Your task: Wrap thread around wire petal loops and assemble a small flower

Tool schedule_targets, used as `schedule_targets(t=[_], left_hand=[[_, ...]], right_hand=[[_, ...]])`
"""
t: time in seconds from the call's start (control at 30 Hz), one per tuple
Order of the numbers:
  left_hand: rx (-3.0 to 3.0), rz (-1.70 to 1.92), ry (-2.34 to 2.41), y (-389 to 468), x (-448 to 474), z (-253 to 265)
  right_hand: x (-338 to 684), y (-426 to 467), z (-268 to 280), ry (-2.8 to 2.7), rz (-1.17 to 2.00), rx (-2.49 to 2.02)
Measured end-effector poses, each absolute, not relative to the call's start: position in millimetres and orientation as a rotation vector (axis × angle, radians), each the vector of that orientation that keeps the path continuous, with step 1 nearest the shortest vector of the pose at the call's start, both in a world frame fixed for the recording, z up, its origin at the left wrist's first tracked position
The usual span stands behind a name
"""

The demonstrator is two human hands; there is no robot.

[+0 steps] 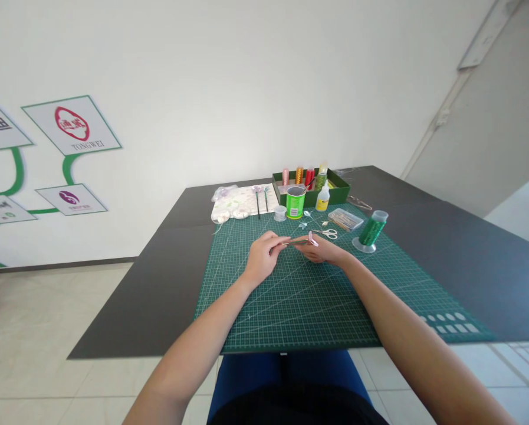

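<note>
Above the green cutting mat [291, 313], the left hand [263, 257] holds one end of a slim stick-like piece [298, 241] — thumb and fingers pinched together on it. It spans the gap to the right hand [321, 251], where a pale pink bit [312, 239] shows at its far end; whether the right fingers grip anything, I cannot tell. Scissors [330, 234] lie just beyond that hand — a spool of green thread [373, 230] stands to their right.
</note>
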State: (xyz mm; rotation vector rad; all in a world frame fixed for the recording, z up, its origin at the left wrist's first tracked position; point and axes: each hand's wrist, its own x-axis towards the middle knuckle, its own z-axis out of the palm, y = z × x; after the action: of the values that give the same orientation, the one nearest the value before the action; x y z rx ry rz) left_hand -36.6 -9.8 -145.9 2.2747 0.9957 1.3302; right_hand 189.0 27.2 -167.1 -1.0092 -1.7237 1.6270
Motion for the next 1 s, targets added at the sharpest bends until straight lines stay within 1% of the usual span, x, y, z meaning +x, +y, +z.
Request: schedule_targets(t=[0.47, 1.0], left_hand=[[2.034, 1.415, 1.094, -6.8, -40.3, -141.2], [2.080, 1.449, 1.051, -4.3, -40.7, -143.2]], right_hand=[[191.2, 25.6, -163.3, -1.794, 1.672, -0.966], [189.9, 26.0, -162.9, -1.837, 1.621, -0.997]])
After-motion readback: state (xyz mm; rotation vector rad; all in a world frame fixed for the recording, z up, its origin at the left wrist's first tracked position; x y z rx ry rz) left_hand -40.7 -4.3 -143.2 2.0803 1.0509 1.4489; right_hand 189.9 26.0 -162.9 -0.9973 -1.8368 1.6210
